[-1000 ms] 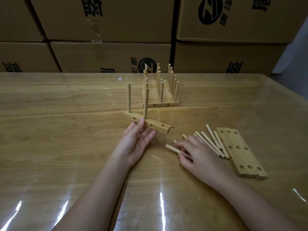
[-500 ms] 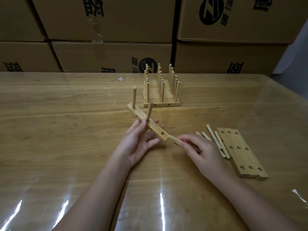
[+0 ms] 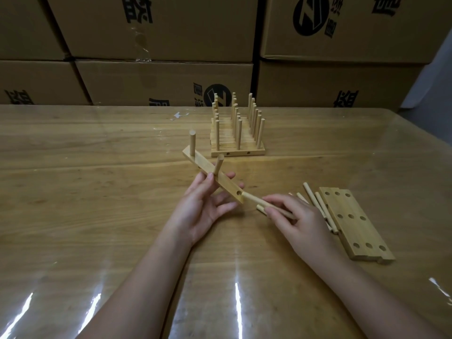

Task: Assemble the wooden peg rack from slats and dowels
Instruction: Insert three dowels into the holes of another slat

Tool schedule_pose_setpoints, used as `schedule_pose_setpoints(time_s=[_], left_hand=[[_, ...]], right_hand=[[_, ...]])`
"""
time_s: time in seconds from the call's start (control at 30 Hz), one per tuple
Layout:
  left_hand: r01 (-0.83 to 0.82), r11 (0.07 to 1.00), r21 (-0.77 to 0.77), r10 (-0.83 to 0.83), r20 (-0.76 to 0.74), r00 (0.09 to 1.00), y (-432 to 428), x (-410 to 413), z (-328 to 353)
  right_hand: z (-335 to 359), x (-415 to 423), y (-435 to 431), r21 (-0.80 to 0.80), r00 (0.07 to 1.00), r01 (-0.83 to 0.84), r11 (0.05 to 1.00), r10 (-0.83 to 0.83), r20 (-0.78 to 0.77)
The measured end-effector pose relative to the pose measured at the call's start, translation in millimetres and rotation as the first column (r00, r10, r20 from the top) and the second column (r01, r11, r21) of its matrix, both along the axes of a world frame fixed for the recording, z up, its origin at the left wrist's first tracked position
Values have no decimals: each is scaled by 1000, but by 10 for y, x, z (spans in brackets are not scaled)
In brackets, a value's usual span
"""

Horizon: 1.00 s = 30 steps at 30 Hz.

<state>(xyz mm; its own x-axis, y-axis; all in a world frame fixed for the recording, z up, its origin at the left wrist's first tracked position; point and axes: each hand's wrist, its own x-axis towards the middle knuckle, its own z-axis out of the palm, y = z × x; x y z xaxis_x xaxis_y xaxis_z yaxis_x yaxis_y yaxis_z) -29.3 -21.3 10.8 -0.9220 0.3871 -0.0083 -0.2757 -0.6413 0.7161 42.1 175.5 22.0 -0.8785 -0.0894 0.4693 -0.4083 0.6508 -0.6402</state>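
- Shut boxes (image 3: pixel 171 77) stand stacked behind the table (image 3: pixel 97 216); their contents are hidden.
- The left hand (image 3: pixel 205 206) grips the slat (image 3: pixel 227 184) tilted, probably to offer its empty hole.
- The right hand (image 3: pixel 293 216) pinches a dowel (image 3: pixel 254 200), tip at the slat's near end.
- A finished rack (image 3: pixel 237 133) stands far; spare slats (image 3: pixel 352 221) lie right.

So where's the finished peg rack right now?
Head view: the finished rack stands far-centre on the table, before the cardboard boxes, just beyond the slat in the left hand.
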Motion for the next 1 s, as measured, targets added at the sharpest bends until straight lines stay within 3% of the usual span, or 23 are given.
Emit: schedule_pose_setpoints(time_s=[0.67,1.0], left_hand=[[30,997,-75,-35,-62,997,0,2,-33],[18,992,-128,-29,-83,996,10,29,0]], right_hand=[[4,-17,14,69,997,39,997,-34,-71],[66,-30,38,204,971,126,971,-78,-226]])
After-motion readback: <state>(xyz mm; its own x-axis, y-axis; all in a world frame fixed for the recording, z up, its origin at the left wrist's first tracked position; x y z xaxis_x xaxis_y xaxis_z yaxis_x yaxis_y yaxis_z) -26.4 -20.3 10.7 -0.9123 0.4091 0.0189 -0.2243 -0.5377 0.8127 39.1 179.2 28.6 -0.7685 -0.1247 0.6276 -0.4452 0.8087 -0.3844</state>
